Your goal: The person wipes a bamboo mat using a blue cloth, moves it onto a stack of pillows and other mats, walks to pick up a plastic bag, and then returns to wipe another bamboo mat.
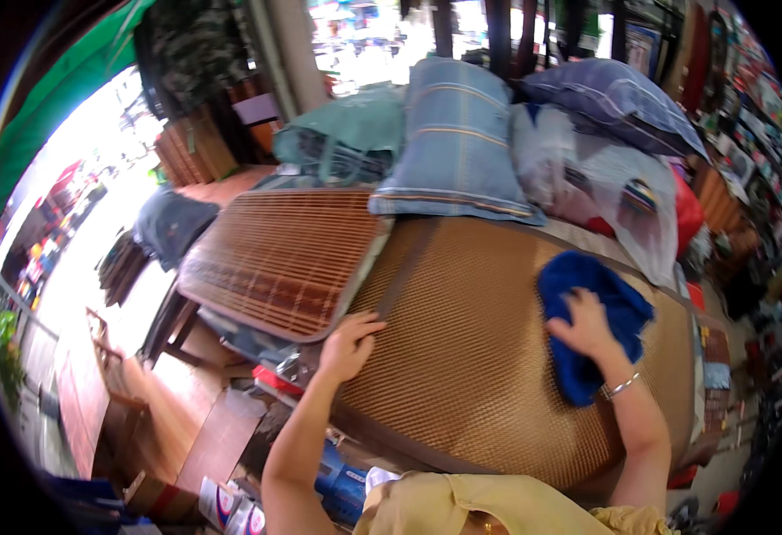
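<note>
A blue cloth [573, 272] lies bunched on the right part of a woven tan mat [462, 357] with a dark brown border. My right hand [584, 328] presses flat on the cloth with its fingers spread, a silver bracelet round the wrist. At the mat's left edge my left hand [348, 348] rests with fingers stretched to the right, holding nothing. Beside it lies a brown slatted bamboo mat [284, 254]. What the right palm covers is hidden.
Along the far side sit a blue striped pillow [458, 143], a green bag [346, 134], a dark blue pillow [618, 98] and clear plastic bags [622, 196]. A wooden table [81, 392] stands at the left. Boxes and a blue package [342, 481] lie below the near edge.
</note>
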The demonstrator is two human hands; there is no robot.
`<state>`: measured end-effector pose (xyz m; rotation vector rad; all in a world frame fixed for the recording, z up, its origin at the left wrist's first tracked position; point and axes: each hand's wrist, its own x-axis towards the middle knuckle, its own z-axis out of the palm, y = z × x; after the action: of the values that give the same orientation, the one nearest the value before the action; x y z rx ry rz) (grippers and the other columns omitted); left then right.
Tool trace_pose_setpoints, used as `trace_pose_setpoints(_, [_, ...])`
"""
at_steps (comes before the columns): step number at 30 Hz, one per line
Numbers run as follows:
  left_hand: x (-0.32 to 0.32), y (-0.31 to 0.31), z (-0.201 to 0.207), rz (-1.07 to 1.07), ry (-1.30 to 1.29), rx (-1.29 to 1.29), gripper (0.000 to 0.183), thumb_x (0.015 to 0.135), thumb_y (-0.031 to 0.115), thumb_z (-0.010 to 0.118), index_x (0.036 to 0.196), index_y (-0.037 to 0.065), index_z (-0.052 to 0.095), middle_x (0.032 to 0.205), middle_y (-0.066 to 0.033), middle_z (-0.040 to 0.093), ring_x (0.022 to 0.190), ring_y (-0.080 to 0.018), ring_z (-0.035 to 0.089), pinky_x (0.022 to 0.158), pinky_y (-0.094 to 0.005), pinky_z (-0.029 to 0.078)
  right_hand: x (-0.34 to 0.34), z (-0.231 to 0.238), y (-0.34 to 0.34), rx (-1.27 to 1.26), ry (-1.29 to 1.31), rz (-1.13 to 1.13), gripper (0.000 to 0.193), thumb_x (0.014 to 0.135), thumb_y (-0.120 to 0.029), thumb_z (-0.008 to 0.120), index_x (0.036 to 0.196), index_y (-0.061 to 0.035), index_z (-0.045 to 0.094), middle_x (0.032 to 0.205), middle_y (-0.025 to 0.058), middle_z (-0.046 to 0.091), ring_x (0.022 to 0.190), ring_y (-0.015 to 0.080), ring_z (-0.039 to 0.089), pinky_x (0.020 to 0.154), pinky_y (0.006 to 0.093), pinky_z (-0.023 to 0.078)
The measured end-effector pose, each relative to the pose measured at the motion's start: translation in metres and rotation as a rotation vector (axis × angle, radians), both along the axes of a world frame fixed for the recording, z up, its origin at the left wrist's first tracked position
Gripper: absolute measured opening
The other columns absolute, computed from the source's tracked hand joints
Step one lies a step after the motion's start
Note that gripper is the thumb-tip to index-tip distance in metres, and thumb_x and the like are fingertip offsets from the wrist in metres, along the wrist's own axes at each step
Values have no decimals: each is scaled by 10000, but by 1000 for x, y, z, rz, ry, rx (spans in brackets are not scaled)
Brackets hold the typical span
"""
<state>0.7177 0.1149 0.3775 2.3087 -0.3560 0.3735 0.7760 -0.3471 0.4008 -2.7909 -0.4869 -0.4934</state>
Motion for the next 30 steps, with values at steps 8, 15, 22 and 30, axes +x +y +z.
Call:
trace_pose_setpoints(8, [3,-4,3,-20,-31,48,312,809,35,581,1096,70,698,1230,-163,632,1215,-349,542,1040,-424,418,-84,43,156,8,158,991,553,708,-416,734,1195,-176,629,1219,130,529,1224,328,440,984,562,331])
trace_pose_setpoints(15, [0,1,0,34,-8,69,324,799,32,535,1090,15,678,1183,-202,640,1175,-387,559,1030,-450,420,73,-4,227,14,84,684,551,719,-471,690,1162,-148,648,1158,155,558,1212,381,462,947,523,390])
trace_pose_setpoints(22, [0,-2,6,9,-8,44,329,790,2,526,1076,10,689,1170,-202,646,1179,-376,560,1048,-461,404,178,5,127,-44,139,-215,623,742,-570,604,1216,-168,650,1207,134,555,1125,345,507,916,482,423])
trace_pose_setpoints(30, [1,-6,9,-15,-26,36,316,782,-16,527,1049,-5,696,1158,-197,654,1174,-372,560,1045,-457,405,86,-3,-126,8,114,-847,626,779,-612,578,1203,-158,656,1279,119,558,1201,353,507,948,516,441])
